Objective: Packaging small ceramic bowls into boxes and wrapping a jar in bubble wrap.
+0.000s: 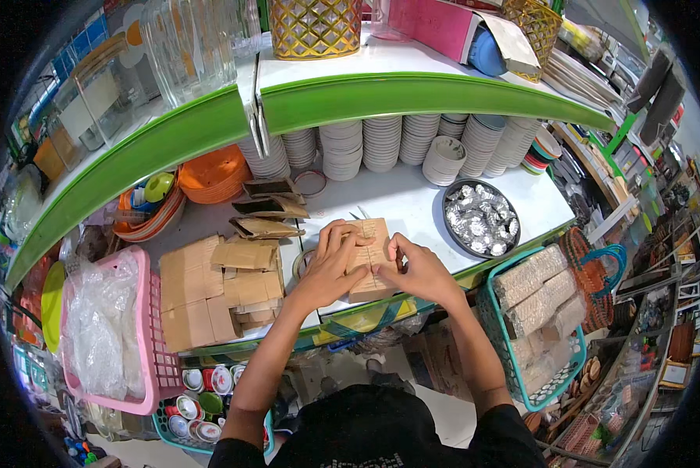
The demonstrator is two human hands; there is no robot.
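A small brown cardboard box [363, 281] lies on the white shelf in front of me, with a seam down its middle. My left hand [333, 261] rests over its left side, fingers spread on the top. From the right, my right hand [418, 268] grips the box with bent fingers, its thumb near the seam. A roll of tape [298, 266] is partly hidden behind my left hand. Just beyond the box, the metal tips of a tool, perhaps scissors [360, 213], show. Left of my hands are stacked cardboard boxes [192, 269] and several open cardboard sleeves [266, 228].
A dark round pan [445, 217] holds foil-like silver pieces. Stacked white bowls [382, 143] stand behind, below a green-edged upper shelf [420, 96]. A pink basket [145, 351] of plastic wrap stands left; a teal basket [528, 398] of bubble-wrapped packs stands right.
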